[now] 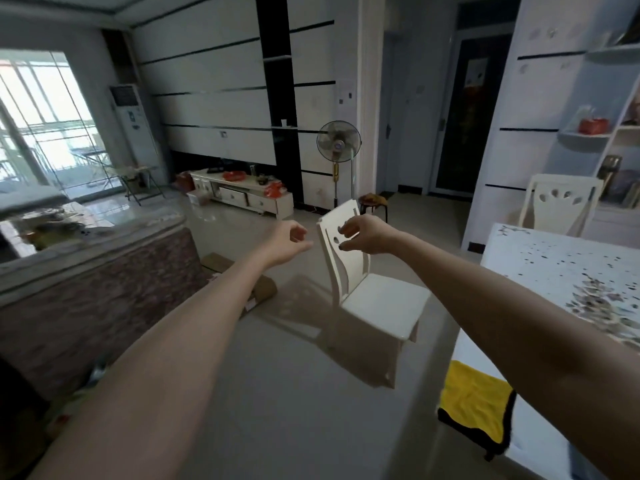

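the white wooden dining chair (377, 299) stands on the pale tiled floor (294, 403), its seat facing the white patterned table (554, 265). the right hand (367, 233) curves over the backrest; i cannot tell if it grips. the left hand (291, 242), loosely curled and empty, sits just beside the backrest's edge, likely for a two-sided hold. open floor lies towards the brown sofa (104, 289); the table edge is near.

Yellow cloth (474, 405) hangs off patterned table (540, 258).
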Tool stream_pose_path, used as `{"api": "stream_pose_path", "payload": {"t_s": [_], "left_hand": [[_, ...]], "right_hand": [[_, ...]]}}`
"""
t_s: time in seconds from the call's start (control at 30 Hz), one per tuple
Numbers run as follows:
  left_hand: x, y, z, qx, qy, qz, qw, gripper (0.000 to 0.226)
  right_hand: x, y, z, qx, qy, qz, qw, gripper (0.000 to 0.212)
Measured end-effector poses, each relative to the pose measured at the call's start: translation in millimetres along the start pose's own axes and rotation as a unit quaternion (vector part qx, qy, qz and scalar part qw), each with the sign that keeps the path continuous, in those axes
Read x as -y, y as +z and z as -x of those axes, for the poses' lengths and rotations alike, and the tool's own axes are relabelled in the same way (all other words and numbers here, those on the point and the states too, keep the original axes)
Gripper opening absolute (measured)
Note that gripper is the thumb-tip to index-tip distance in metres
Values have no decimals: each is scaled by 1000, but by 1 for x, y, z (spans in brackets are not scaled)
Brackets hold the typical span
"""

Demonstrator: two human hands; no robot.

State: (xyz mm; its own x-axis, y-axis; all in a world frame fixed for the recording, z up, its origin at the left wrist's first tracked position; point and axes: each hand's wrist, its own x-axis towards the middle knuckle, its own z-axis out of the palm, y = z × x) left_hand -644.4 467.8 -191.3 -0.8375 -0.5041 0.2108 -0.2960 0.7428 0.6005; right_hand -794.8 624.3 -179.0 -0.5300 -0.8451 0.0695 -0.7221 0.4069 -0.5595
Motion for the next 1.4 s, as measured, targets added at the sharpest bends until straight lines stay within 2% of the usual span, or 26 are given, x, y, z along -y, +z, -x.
{"api": "stream_pose_path", "payload": {"t_s": [0.2,0.4,0.6,0.8,0.9,1.03,1.07,1.23,1.4], "left_hand": [[60,-21,-44,27,-8,-15,999,38],[110,-29,-110,33,-21,-35,999,40],[149,-52,-212,39,-19,-88,995,41],[183,-84,-336,-3,-28,-137,990,38],[201,-80,-379,1,-23,-143,989,41],[239,-78,-428,24,-38,-137,990,46],[266,-80,-466,34,-46,-128,990,46],[296,-85,-503,36,-41,-126,991,44],[366,-88,-585,58,-19,-126,990,45]], "right_hand": [[24,25,-73,2,-14,-8,1000,47],[16,42,-164,13,-34,-11,999,44],[6,29,-294,33,-63,40,997,44],[5,10,-420,20,-103,54,993,43],[-2,14,-472,32,-110,60,992,44],[-13,24,-538,75,-97,94,988,47],[-17,33,-580,81,-84,94,989,47],[-23,48,-618,90,-71,83,990,46],[-25,78,-704,97,-32,96,990,47]]}}
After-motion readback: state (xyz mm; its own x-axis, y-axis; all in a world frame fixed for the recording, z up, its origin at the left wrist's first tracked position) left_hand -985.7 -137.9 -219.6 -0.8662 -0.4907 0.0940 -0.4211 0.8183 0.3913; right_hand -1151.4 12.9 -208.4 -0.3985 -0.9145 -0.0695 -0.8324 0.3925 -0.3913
